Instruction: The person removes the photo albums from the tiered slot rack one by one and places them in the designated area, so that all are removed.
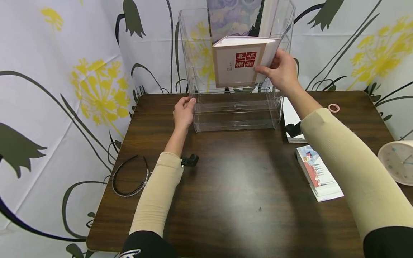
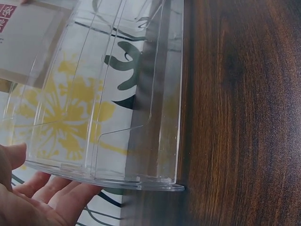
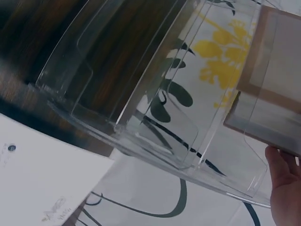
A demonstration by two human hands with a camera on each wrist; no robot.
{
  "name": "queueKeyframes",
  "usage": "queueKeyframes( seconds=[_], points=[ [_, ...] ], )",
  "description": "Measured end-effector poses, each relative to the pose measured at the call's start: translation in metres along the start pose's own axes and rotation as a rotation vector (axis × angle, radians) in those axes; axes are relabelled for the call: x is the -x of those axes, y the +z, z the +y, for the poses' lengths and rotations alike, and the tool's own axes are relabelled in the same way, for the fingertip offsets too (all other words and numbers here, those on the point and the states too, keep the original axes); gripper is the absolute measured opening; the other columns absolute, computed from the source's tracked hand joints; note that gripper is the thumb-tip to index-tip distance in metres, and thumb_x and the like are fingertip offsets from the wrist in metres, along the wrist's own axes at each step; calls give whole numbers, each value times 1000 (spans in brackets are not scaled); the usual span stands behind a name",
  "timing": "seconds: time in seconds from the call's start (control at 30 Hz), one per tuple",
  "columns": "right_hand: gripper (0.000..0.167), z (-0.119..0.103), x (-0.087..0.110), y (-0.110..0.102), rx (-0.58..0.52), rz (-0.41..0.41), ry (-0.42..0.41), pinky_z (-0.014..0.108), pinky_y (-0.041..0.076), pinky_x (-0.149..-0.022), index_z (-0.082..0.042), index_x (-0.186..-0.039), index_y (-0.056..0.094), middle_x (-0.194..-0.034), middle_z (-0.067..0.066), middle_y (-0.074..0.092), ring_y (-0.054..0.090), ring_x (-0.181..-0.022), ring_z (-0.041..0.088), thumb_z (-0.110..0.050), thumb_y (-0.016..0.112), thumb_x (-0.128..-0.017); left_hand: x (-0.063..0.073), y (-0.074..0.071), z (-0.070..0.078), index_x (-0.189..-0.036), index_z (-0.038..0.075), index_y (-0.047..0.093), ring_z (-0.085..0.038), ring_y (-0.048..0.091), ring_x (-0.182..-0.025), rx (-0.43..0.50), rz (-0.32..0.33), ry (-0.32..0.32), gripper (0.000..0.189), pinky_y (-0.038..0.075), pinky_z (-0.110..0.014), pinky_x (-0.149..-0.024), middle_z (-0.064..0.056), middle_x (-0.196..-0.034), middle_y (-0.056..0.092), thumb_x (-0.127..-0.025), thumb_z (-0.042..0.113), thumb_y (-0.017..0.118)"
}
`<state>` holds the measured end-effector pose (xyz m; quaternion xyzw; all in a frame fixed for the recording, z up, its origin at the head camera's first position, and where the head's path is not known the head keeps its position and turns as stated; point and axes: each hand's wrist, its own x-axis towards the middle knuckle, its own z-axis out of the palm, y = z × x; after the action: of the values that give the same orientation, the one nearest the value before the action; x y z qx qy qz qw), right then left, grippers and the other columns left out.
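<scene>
A clear plastic tiered rack [image 1: 233,126] stands at the back of the table. My left hand [image 1: 183,112] grips its left side edge; in the left wrist view the thumb and fingers [image 2: 70,200] lie on either side of the clear side panel. My right hand [image 1: 284,71] holds a beige book [image 1: 237,73] by its right edge, thumb on the front cover and fingers behind. The book has a red square with white characters and stands upright at the rack's middle tier, its top slightly fanned. Behind it, a book with a purple swirled cover [image 1: 233,18] stands in the top tier.
Right of the rack lie a white book [image 1: 292,114] and a stack of small illustrated books [image 1: 317,175], partly under my right arm. A pink ring [image 1: 333,108] and a round clock [image 1: 398,163] are farther right. A black headband [image 1: 129,193] lies at left. Patterned curtain [image 1: 155,43] hangs behind.
</scene>
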<state>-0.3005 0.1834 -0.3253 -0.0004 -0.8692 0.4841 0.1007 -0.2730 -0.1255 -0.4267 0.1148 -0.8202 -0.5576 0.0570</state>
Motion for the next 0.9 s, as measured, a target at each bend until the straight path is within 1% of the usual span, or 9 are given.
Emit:
queueKeyframes(
  seconds=[0.13, 0.23, 0.33, 0.47, 0.57, 0.63, 0.73, 0.8, 0.9],
  points=[
    [53, -3, 2, 0, -30, 23, -45, 30, 50, -92, -10, -127, 62, -123, 9, 68, 65, -109, 16, -21, 83, -80, 1, 1, 0, -125, 13, 64, -20, 61, -110, 7, -6, 0, 36, 34, -41, -102, -3, -119, 69, -99, 37, 59],
    [51, -9, 4, -3, -42, 46, -110, 27, 50, -91, -8, -124, 64, -121, 9, 68, 66, -108, 14, -18, 84, -79, 1, 1, 1, -125, 13, 63, -21, 61, -109, 16, -10, 3, 36, 34, -42, -102, -4, -119, 69, -99, 36, 58],
    [47, -17, 8, -7, -106, 86, -185, 27, 51, -89, -6, -121, 65, -120, 9, 69, 68, -105, 15, -14, 84, -79, 0, 2, 2, -125, 12, 63, -21, 62, -107, 21, -9, 5, 36, 35, -41, -101, -4, -119, 70, -99, 36, 58],
    [34, -24, 15, -16, -274, 176, -234, 33, 53, -86, -6, -108, 69, -113, 8, 70, 70, -97, 17, -7, 84, -78, -1, 2, 3, -125, 12, 64, -21, 63, -105, 24, -9, 7, 35, 36, -40, -100, -4, -118, 70, -99, 35, 59],
    [28, -24, 22, -25, -357, 233, -246, 34, 53, -87, -6, -102, 69, -109, 8, 71, 70, -95, 16, -5, 83, -78, -2, 2, 3, -125, 12, 64, -21, 62, -107, 26, -8, 6, 36, 35, -40, -101, -4, -119, 70, -99, 36, 59],
    [27, -22, 28, -31, -439, 251, -257, 34, 53, -87, -4, -101, 70, -107, 9, 71, 70, -96, 17, -2, 82, -77, -2, 2, 3, -125, 12, 64, -22, 62, -108, 28, -3, 8, 36, 35, -41, -102, -5, -118, 70, -99, 36, 59],
    [31, -17, 40, -40, -620, 263, -256, 33, 54, -86, -1, -102, 70, -106, 13, 71, 69, -98, 22, 4, 82, -74, -2, 2, 4, -125, 12, 64, -22, 62, -109, 22, 0, 10, 36, 34, -40, -103, -5, -118, 70, -98, 36, 59],
    [33, -12, 53, -44, -749, 271, -228, 32, 54, -84, 2, -102, 70, -104, 16, 71, 68, -99, 25, 8, 82, -72, -2, 2, 4, -125, 12, 64, -22, 61, -110, 19, 1, 13, 36, 33, -41, -103, -5, -118, 70, -98, 35, 60],
    [37, -1, 76, -50, -922, 248, -126, 33, 56, -79, 5, -106, 67, -104, 19, 71, 69, -97, 26, 8, 82, -73, -2, 1, 3, -126, 12, 64, -22, 61, -110, 14, -1, 13, 36, 33, -41, -103, -5, -119, 70, -98, 36, 59]
  ],
)
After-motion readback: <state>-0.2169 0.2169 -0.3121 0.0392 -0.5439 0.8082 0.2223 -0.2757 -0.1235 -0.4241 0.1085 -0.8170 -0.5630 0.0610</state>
